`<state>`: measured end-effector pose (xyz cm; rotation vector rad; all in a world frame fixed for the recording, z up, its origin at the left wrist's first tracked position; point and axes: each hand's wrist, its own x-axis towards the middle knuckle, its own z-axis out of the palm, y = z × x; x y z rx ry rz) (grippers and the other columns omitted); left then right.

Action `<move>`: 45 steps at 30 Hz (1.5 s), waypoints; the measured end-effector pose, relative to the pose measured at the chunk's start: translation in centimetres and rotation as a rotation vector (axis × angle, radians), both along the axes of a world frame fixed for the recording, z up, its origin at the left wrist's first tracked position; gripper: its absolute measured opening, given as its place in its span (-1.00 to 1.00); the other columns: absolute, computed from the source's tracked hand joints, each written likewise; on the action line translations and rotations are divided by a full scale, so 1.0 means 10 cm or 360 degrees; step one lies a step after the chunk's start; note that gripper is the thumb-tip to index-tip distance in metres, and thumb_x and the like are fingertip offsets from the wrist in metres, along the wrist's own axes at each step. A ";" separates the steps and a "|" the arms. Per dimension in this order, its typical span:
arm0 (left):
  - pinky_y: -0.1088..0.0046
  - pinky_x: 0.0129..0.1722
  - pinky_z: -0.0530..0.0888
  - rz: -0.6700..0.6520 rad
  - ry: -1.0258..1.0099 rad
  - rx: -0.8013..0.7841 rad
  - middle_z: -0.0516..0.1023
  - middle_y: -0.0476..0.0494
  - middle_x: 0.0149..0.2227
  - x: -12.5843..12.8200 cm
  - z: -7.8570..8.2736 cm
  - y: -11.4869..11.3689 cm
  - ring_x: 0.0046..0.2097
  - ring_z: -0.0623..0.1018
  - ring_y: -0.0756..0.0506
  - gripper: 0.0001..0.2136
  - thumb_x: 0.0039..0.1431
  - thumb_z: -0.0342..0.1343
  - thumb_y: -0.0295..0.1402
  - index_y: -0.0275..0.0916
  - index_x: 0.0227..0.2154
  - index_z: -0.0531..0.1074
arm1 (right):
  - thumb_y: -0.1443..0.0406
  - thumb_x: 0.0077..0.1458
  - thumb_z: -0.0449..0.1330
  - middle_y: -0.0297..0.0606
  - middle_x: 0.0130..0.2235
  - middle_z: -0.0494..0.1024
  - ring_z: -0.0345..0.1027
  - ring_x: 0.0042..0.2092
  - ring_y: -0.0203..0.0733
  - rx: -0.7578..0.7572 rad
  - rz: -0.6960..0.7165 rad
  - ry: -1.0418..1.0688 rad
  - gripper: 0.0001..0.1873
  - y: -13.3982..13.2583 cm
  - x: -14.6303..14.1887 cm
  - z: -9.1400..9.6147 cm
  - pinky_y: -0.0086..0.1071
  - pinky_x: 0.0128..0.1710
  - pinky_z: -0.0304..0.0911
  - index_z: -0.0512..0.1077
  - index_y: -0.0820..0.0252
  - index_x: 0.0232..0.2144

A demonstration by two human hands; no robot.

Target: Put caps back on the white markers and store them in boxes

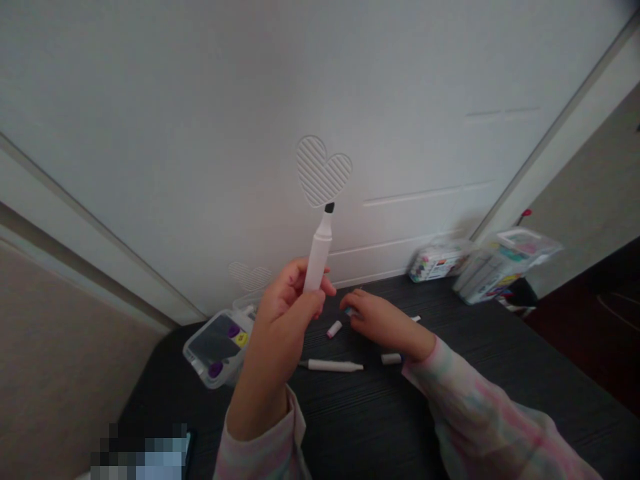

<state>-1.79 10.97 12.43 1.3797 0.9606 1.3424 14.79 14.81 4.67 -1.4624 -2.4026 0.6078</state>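
Observation:
My left hand (287, 303) is closed around a white marker (317, 260), held upright with its dark chisel tip bare and pointing up. Low over the black table, my right hand (375, 317) has its fingers curled on a small marker cap (351, 312) with a blue part, mostly hidden by the fingers. A white cap with a pink end (334, 329) lies just left of that hand. Nearer to me, an uncapped marker (335, 366) lies flat on its side. Another white cap (391, 359) rests beside the right sleeve, its blue end partly covered.
An open clear plastic case (210, 340) with purple parts stands left, behind my left forearm. At the back right are a pack of markers (437, 261) and a clear plastic container (493, 267). A white panel with heart reliefs (324, 170) rises behind the dark table (360, 413).

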 end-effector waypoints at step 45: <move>0.52 -0.53 0.04 0.0270 0.1611 0.0602 0.19 0.09 -0.63 0.11 -0.08 0.03 -0.54 0.21 0.05 -0.78 0.03 -0.03 -0.40 -0.23 -0.66 0.11 | 0.30 -0.08 0.26 -0.35 -0.34 0.36 0.24 -0.32 -0.28 0.0236 -0.0114 0.2260 -0.84 -0.55 0.29 0.71 -0.41 -0.37 0.25 0.43 0.01 -0.36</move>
